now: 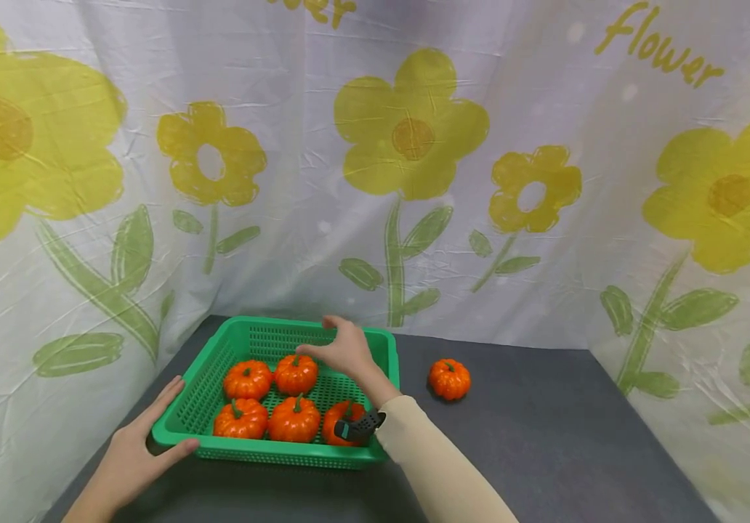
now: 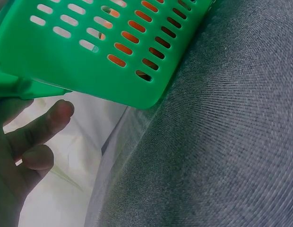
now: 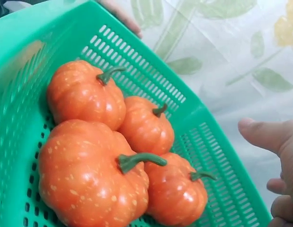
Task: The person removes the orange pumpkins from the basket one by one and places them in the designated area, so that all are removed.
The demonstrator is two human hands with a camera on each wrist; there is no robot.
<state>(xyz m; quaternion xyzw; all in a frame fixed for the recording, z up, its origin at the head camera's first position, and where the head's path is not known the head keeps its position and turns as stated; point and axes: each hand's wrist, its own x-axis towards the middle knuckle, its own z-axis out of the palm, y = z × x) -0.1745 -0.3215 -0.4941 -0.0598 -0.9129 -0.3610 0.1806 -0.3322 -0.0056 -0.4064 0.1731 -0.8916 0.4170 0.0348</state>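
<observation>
Several small orange pumpkins [image 1: 296, 420] with green stems sit in a green plastic basket [image 1: 234, 452]. In the right wrist view, a speckled pumpkin [image 3: 90, 175] looms nearest the camera, with others around it. My right hand [image 1: 342, 349] hovers over the back of the basket, thumb and fingers spread apart with nothing between them. At the basket's left front corner is my left hand [image 1: 131, 454], fingers extended along the side and thumb by the front rim. The left wrist view shows loosely bent fingers [image 2: 40, 130] just below the rim.
Another orange pumpkin [image 1: 450, 379] lies on the dark grey table [image 1: 545, 436], right of the basket. A white cloth [image 1: 296, 218] printed with yellow flowers hangs behind and along both sides. A black band [image 1: 360, 427] circles the right wrist, partly covering one pumpkin.
</observation>
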